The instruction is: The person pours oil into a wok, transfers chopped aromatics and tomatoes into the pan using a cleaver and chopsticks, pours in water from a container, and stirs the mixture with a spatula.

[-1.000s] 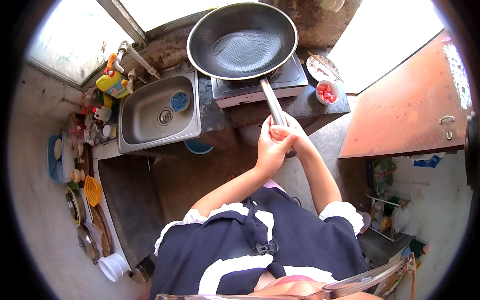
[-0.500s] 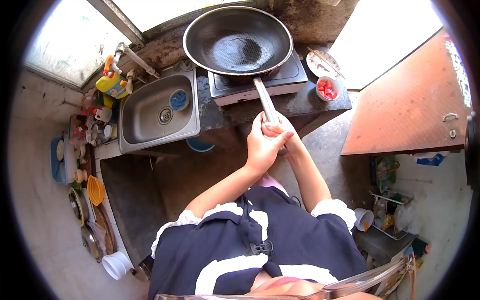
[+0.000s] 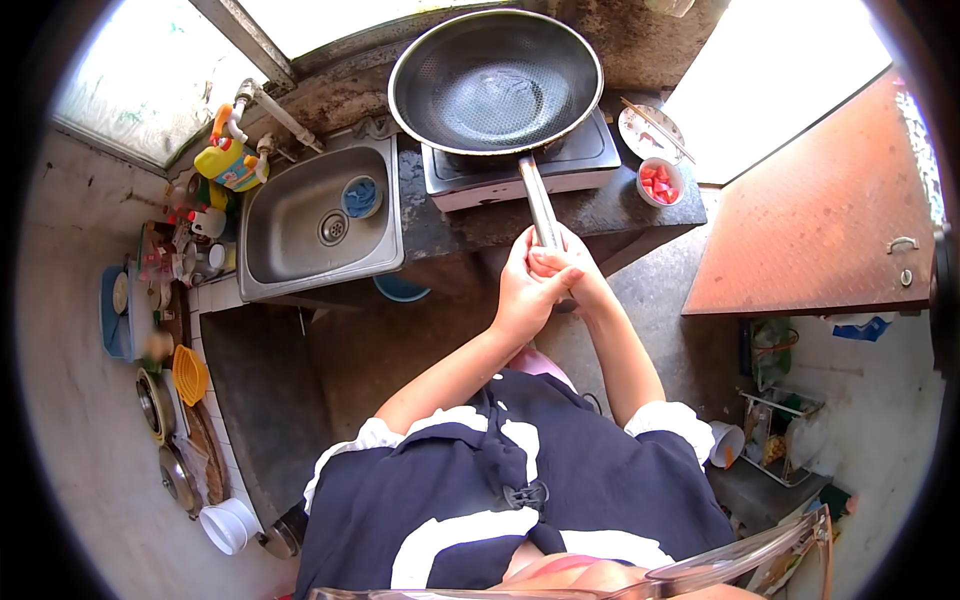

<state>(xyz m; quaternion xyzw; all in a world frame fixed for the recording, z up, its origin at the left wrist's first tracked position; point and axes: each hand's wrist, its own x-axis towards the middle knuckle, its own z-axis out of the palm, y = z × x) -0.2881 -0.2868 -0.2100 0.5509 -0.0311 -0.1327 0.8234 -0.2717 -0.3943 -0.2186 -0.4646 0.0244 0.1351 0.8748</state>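
Note:
A large dark wok (image 3: 497, 85) with a textured inner surface and a wet shine at its bottom sits over the gas stove (image 3: 590, 152). Its long metal handle (image 3: 538, 203) points toward me. My left hand (image 3: 528, 288) and my right hand (image 3: 577, 262) are both closed round the end of that handle, fingers overlapping. To the right of the stove stand a bowl of red chopped pieces (image 3: 660, 183) and a patterned plate (image 3: 648, 132) with chopsticks (image 3: 660, 131) lying across it.
Left of the stove, a steel sink (image 3: 285, 235) holds a small bowl with something blue (image 3: 361, 197). A yellow bottle (image 3: 230, 163) stands by the tap. An orange-brown door (image 3: 810, 215) is on the right. Yellow baskets (image 3: 190, 375) and pots line the left wall.
The wok has swung slightly to the right over the stove. The dark patch at its bottom has changed into a lighter, more even shine. Both hands keep their hold on the handle.

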